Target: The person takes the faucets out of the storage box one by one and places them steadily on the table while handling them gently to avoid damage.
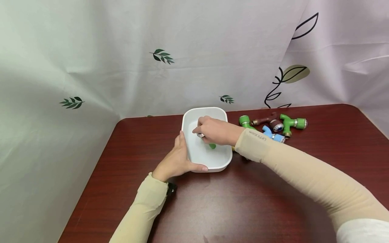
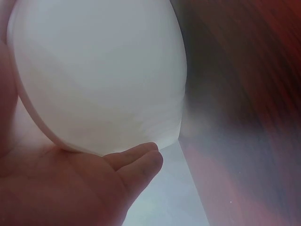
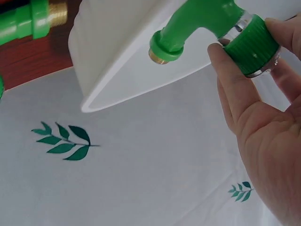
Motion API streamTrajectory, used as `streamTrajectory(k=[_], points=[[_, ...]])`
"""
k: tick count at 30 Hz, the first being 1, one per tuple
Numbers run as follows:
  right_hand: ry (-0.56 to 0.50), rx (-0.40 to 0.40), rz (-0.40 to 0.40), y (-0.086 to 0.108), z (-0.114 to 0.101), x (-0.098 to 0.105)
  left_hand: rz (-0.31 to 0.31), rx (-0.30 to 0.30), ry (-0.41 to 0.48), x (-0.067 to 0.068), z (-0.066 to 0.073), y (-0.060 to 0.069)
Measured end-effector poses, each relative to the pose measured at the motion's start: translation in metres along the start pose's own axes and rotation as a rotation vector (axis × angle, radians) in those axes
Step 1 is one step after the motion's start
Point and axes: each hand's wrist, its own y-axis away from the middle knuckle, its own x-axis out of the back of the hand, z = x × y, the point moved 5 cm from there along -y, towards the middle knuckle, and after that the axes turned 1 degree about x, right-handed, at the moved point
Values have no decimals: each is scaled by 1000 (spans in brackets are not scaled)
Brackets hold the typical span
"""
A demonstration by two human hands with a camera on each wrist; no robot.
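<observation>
My right hand (image 1: 214,130) is inside a white tray (image 1: 209,165) and pinches the knob of a green tap (image 3: 202,19). The tap has a ribbed green knob and a brass-coloured end; in the head view my hand covers most of it. Along the left side and front corner of the tray lies my left hand (image 1: 179,160), fingers straight against the outer wall and thumb on the front edge. In the left wrist view, fingers (image 2: 138,162) touch the tray wall (image 2: 103,84).
Right of the tray lie more taps: a green one (image 1: 244,121), a brown one (image 1: 267,119), a blue one (image 1: 273,135) and another green one (image 1: 293,123). A white leaf-print cloth (image 1: 194,67) hangs behind the dark red wooden table (image 1: 243,202).
</observation>
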Motion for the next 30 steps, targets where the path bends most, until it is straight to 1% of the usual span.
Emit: streamTrajectory(k=[3,6,11,14,19,24,30], points=[[12,-1,16,5,0,2,0,3,-9,0,0,0],[19,-12,13,9,0,3,4,-2,-5,0,-1,0],[-30,-62,13,15,2,6,8,-3,8,0,-2,0],[-22,-65,31,20,3,9,6,1,8,0,-3,1],[64,1,108,30,2,14,4,5,-5,-1,-2,0],[122,68,203,37,2,18,3,10,-14,-1,-2,-1],[117,123,291,50,5,21,-3,31,-23,-1,-2,-1]])
